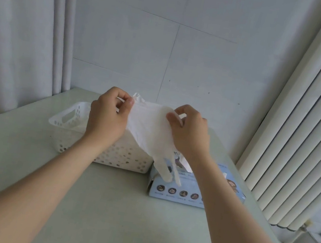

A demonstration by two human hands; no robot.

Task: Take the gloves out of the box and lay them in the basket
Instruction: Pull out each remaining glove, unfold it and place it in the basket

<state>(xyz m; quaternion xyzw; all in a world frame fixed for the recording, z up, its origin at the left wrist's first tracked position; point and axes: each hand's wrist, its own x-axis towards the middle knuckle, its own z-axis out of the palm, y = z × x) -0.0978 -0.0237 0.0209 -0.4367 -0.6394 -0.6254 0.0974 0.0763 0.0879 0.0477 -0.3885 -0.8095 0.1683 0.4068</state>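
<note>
Glove [149, 128] stretched at frame centre, cuff pinched by left hand [107, 115] and right hand [190, 133], fingers dangling onto pale blue box [177, 191] at centre right, white perforated basket [119, 157] just beside it, pale table [116, 220].

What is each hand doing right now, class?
Left hand: pinches the white glove at its cuff.
Right hand: pinches the same glove's other edge, above the box.
</note>
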